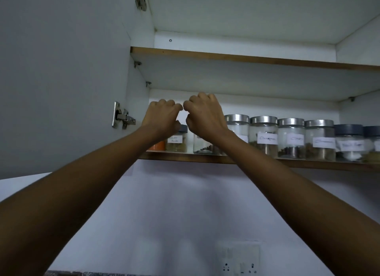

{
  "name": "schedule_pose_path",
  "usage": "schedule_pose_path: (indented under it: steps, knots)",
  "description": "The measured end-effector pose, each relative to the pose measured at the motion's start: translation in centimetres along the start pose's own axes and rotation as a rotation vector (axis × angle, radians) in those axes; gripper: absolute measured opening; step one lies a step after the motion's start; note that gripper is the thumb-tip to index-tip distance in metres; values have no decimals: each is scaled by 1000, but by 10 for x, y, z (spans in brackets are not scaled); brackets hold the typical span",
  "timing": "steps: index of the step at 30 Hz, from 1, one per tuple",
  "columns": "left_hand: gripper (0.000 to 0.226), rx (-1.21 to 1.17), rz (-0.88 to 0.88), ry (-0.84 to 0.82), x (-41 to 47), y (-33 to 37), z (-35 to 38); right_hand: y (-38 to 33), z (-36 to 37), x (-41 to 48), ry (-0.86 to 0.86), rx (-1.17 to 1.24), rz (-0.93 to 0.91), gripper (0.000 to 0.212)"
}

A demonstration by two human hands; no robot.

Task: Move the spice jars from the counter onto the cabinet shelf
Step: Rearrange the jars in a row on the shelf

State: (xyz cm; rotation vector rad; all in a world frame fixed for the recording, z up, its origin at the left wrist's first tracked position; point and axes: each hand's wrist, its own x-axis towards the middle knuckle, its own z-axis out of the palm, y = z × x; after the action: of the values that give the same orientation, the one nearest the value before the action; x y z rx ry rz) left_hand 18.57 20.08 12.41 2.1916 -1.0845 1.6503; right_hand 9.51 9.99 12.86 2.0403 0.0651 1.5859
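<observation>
My left hand (pixel 162 117) is raised to the lower cabinet shelf (pixel 185 157). Its fingers curl over the top of a jar of orange spice (pixel 159 145), whose lid is hidden behind the wrist. My right hand (pixel 205 113) curls over the top of a clear glass jar with dark seeds (pixel 203 147); that lid is hidden too. Between them stands a dark-lidded jar of greenish powder (pixel 177 141) with a white label. Both gripped jars rest on the shelf board.
Several labelled glass jars with steel lids (pixel 264 134) and dark lids (pixel 348 142) fill the shelf to the right. The cabinet door (pixel 61 80) stands open on the left with its hinge (pixel 123 116). An upper shelf (pixel 246 58) runs above. A wall socket (pixel 239 261) is below.
</observation>
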Motion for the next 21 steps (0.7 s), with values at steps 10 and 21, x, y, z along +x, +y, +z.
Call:
schedule_pose_path:
  steps: [10, 21]
  knots:
    - [104, -178, 174, -170, 7, 48, 0, 105, -32, -69, -225, 10, 133, 66]
    - [107, -207, 147, -359, 27, 47, 3, 133, -18, -71, -541, -4, 53, 110]
